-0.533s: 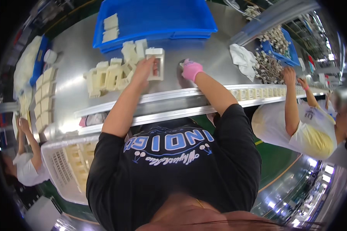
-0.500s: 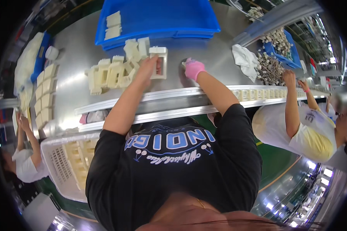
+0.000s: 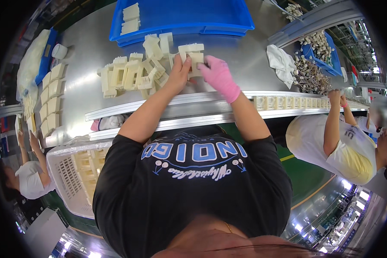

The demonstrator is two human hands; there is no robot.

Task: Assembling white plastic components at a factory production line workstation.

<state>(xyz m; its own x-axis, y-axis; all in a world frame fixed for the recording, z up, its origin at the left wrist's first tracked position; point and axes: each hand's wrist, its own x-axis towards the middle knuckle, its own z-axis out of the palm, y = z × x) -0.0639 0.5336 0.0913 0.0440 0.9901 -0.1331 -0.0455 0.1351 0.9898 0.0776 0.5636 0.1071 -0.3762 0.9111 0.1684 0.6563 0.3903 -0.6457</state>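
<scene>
While both hands grip it, bare left hand (image 3: 179, 74) and pink-gloved right hand (image 3: 218, 75), the cream plastic part (image 3: 194, 56) looks blocky, square-edged.

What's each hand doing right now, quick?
Left hand: closed on the cream plastic part.
Right hand, in a pink glove: gripping the same part.

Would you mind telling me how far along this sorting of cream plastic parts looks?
Done: a row of parts lines the rail, and stacks stand at far left. In hand: the left hand and pink-gloved right hand hold one part. Left: a loose pile lies beside them.
</scene>
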